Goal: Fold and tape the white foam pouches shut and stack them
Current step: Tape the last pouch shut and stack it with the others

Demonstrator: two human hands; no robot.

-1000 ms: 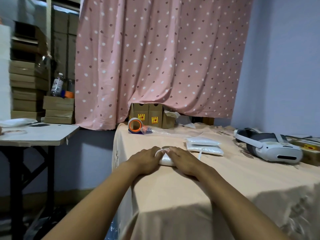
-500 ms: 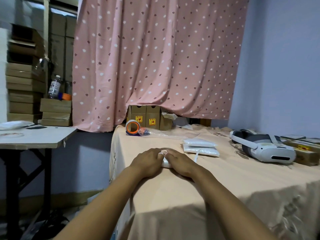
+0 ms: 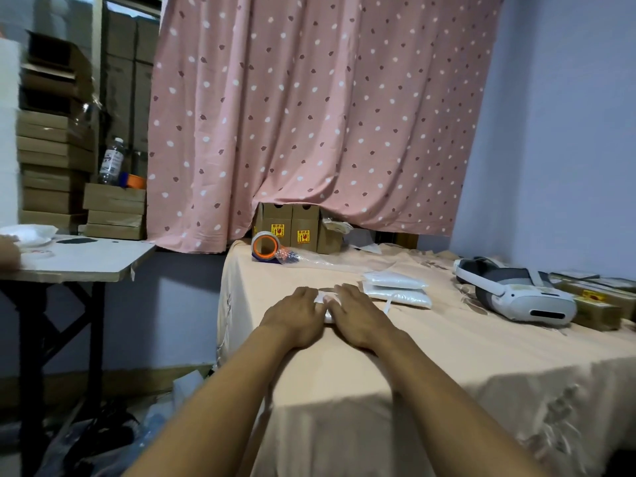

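Note:
A white foam pouch (image 3: 323, 299) lies on the peach-covered table (image 3: 447, 346), mostly hidden under my hands. My left hand (image 3: 296, 315) presses on its left side and my right hand (image 3: 354, 316) on its right side, fingers curled over it and nearly touching. Only a small strip of white shows between them. Two finished white pouches (image 3: 395, 289) lie stacked just beyond my right hand. A tape dispenser with an orange core (image 3: 265, 246) stands at the table's far left corner.
A white headset (image 3: 516, 294) rests on the right of the table, with flat boxes (image 3: 599, 297) beside it. Small cardboard boxes (image 3: 292, 228) stand under the pink curtain. A second table (image 3: 79, 259) with stacked cartons behind it is at left.
My hands have drawn closer together over the pouch, covering more of it. The view has shifted slightly.

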